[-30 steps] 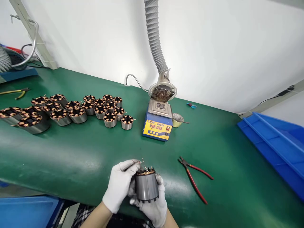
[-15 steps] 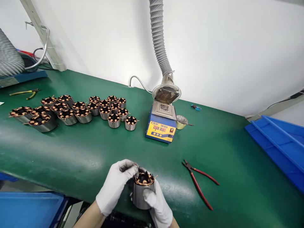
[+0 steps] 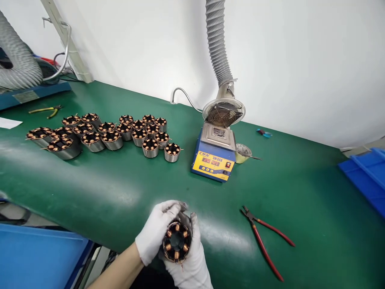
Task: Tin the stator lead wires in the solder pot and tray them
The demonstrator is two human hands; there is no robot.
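Observation:
A motor stator (image 3: pixel 177 259), a steel ring with copper coils and black insulation inside, is tipped so that its open end faces me. My right hand (image 3: pixel 192 261), in a white glove, wraps around its right side and underside and supports it above the bench's front edge. My left hand (image 3: pixel 159 224), gloved too, lies along its upper left side. Thumb and fingers of that hand pinch together at the stator's far end; what is between them is hidden. A short copper lead sticks out at the stator's near rim.
Several similar stators (image 3: pixel 111 140) stand at the left on the green bench (image 3: pixel 120 180). Ahead is a blue-yellow solder pot (image 3: pixel 213 160) under an extraction hose (image 3: pixel 221 44), beside a small cup (image 3: pixel 243 154). Red-handled cutters (image 3: pixel 261 237) lie right; blue bins (image 3: pixel 36 257) flank the bench.
The stator has gone from upright to tipped, its coil end now facing me. My left fingers have moved from the coil-side rim to the far end. The view has shifted slightly.

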